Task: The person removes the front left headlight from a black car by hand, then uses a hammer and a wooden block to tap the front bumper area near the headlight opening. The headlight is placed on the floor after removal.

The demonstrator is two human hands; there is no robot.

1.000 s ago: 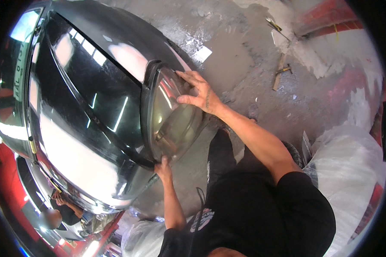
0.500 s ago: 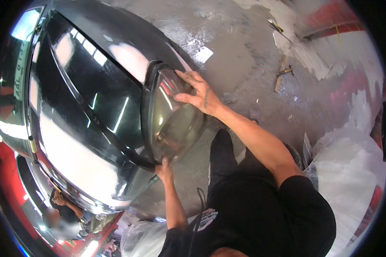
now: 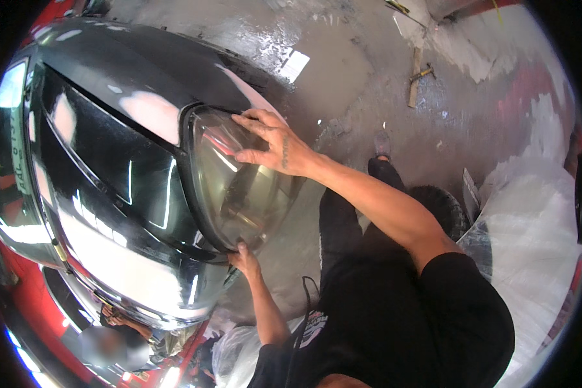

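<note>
A large clear headlight (image 3: 229, 184) with a dark rim sits at the front corner of a dark car, beside the glossy black hood (image 3: 119, 152). My right hand (image 3: 269, 141) lies across the outer upper part of the lens, its thumb and fingers apart and touching it. At the headlight's lower end is my left hand (image 3: 244, 261), closed on the edge with the thumb uppermost. Its other fingers are mostly hidden beneath. Pale sanded patches (image 3: 150, 111) show on the fender next to the headlight.
On the wet grey floor lie a hammer (image 3: 423, 74), a wooden strip (image 3: 414, 90) and a white sheet (image 3: 294, 66). Clear plastic sheeting (image 3: 530, 239) covers something at right, near a tyre (image 3: 438, 205). Another person (image 3: 119, 343) is beyond the car at lower left.
The view has shifted, so the car sits further left in it and my foot now shows. Both hands keep their places on the headlight.
</note>
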